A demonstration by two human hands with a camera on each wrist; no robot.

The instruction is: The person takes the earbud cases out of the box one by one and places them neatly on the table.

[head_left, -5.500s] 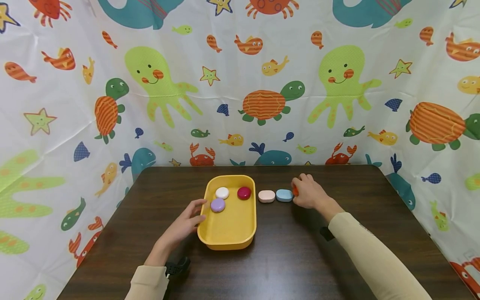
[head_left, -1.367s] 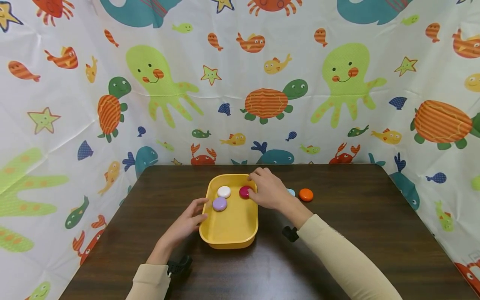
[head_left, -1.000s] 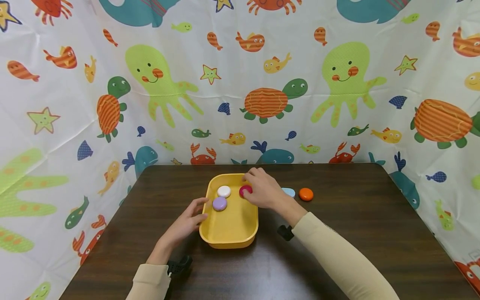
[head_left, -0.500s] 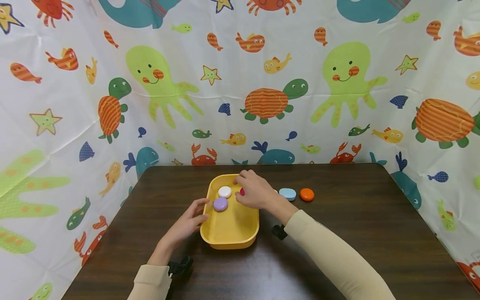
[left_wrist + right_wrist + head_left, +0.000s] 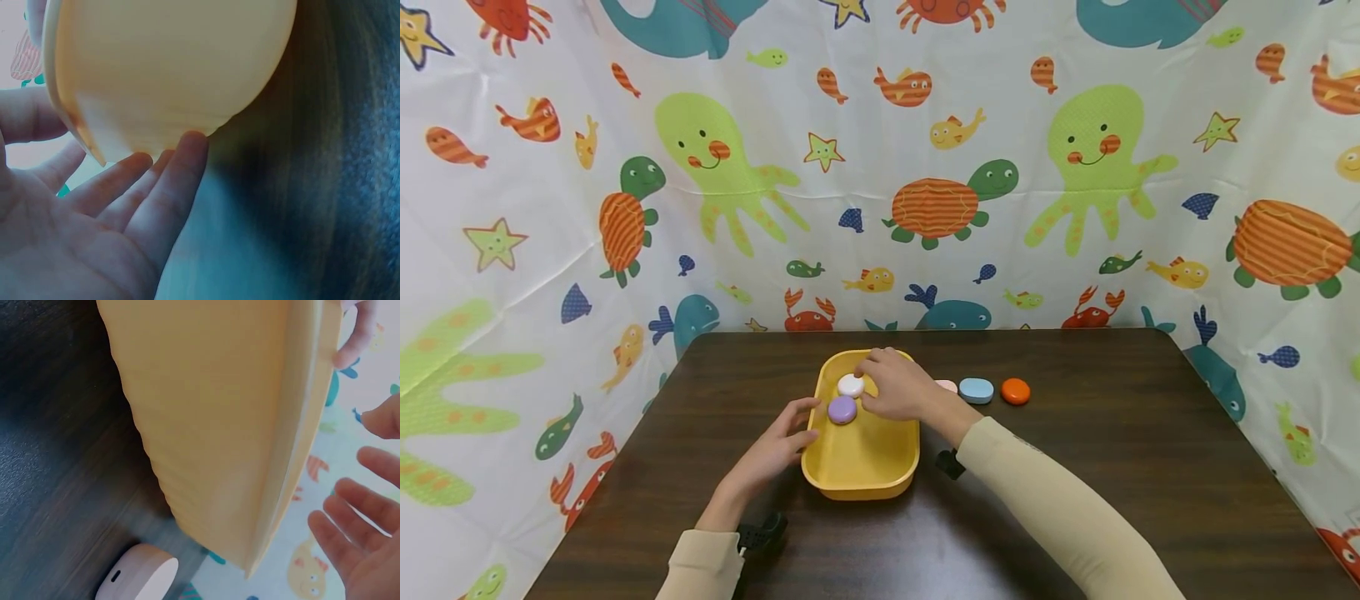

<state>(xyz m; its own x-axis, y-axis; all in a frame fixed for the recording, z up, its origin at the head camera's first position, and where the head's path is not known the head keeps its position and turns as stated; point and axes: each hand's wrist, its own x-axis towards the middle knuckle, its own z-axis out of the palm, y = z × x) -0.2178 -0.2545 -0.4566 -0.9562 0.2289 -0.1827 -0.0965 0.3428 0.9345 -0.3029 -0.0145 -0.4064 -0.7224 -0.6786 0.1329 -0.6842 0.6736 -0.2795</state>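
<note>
A yellow plastic tray stands on the table. My left hand is at its left side; in the left wrist view its straight fingertips touch the outer wall. My right hand reaches over the right rim into the tray, fingers near the white round piece. In the right wrist view those fingers are spread, with nothing between them. Beside the white piece lies a glossy purple round piece. The dark red piece is hidden behind my right hand.
Right of the tray, a pale pink oval piece, partly covered by my wrist, lies in a row with a light blue oval and an orange round piece. Behind the dark wooden table hangs a sea-animal curtain.
My right hand left the orange piece, then moved left over the tray's red piece, now hidden, toward the white one. The pieces in view and my left hand stay put.
</note>
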